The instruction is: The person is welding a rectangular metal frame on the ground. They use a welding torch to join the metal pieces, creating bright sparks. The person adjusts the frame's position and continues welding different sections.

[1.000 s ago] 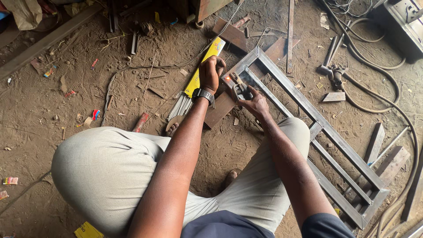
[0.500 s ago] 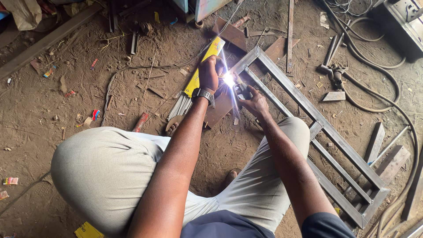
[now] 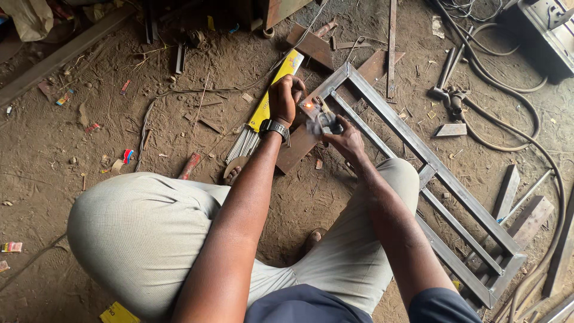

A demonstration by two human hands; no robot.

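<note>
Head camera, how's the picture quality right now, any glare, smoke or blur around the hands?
In the head view, daylight is soft and even, with weak shadows on the dirt floor. A small orange glow sits on the metal frame between the left hand and right hand, and a pale haze blurs the tool there. The forearms and knees look stretched by the wide lens.

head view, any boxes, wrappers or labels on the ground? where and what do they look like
Rod box: long, flat, yellow, beside the left hand, grey rods sticking out.
Yellow scrap: bottom edge, below the left knee.
Small wrapper: far left, pale with red.
Small wrapper: left of the rods, red and blue.
</note>
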